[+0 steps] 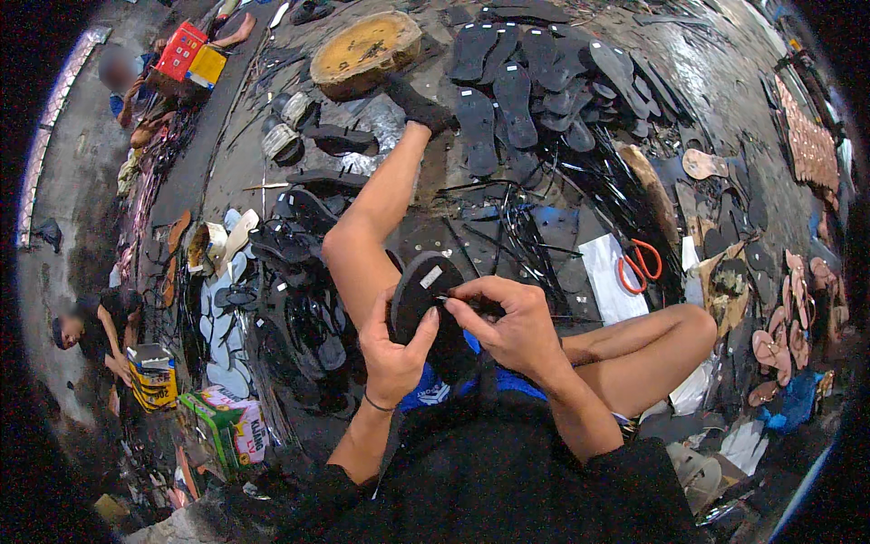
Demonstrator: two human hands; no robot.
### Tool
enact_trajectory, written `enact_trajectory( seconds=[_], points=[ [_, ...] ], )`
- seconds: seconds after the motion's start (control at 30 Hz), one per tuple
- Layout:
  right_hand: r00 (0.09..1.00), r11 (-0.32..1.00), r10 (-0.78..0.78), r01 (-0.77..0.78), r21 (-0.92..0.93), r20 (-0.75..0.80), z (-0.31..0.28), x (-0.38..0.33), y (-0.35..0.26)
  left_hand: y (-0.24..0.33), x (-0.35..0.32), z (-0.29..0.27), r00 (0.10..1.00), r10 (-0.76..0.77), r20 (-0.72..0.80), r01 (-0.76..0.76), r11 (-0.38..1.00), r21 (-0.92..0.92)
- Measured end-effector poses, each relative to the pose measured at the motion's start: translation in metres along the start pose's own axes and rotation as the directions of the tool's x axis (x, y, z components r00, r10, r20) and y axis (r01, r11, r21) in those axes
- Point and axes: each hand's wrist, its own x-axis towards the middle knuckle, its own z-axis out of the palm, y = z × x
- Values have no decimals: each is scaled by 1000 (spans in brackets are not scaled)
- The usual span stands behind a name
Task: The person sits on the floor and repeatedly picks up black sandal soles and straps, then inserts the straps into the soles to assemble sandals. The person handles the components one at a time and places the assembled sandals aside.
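Observation:
A black sandal sole (410,295) with a small pale label is held up in front of my lap. Wrapped round its left side is my left hand (390,358), with the thumb pressed on the face of the sole. My right hand (509,328) is closed in a pinch at the sole's right edge, just beside the label. Whatever sits between those fingertips is small and dark, and I cannot make it out. Below the sole, dark material blends into my black clothing.
Many black soles (515,104) lie ahead, right of a round wood block (367,50). Black strips (580,204) spread across the floor. Red-handled scissors (640,266) rest on white sheet material (609,281). Pink sandals (775,340) lie right; a person (113,317) sits left.

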Motion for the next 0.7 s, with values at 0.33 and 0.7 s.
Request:
enact_trajectory(
  seconds=[0.33, 0.7],
  points=[
    [993, 989, -76, 86, -117, 89, -18, -1, 11, -18, -6, 6, 995, -51, 90, 58, 995, -78],
    [993, 990, 115, -115, 82, -3, 19, -9, 36, -27, -4, 3, 990, 6, 141, -12, 999, 42]
  ],
)
